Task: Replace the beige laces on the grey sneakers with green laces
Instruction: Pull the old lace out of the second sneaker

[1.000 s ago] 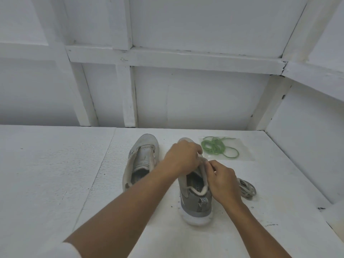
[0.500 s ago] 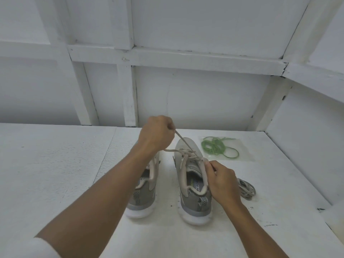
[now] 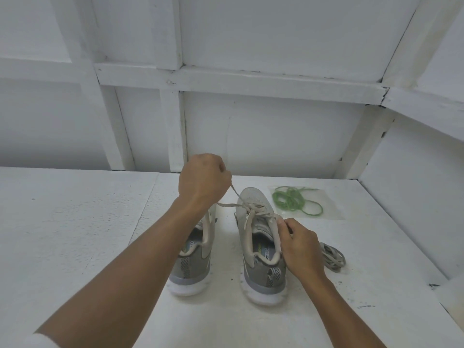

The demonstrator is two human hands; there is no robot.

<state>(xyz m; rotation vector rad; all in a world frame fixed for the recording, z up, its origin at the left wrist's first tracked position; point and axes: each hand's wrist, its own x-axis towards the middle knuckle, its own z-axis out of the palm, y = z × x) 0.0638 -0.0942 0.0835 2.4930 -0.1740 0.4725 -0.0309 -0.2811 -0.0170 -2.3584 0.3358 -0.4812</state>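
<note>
Unlacing step: the left hand [image 3: 203,182] pinches the beige lace [image 3: 234,194], drawn toward 11 o'clock, while the right hand [image 3: 300,247] grips the right sneaker [image 3: 258,249] at its collar. Next likely needs pulling it free of the remaining eyelets

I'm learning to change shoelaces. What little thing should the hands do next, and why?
Probably the left hand should pull the beige lace farther up and out of the holes, while the right hand holds the shoe down. The lace is taut between that hand and the shoe's front, where it is still threaded, so the green laces on the table cannot go in yet.
</note>
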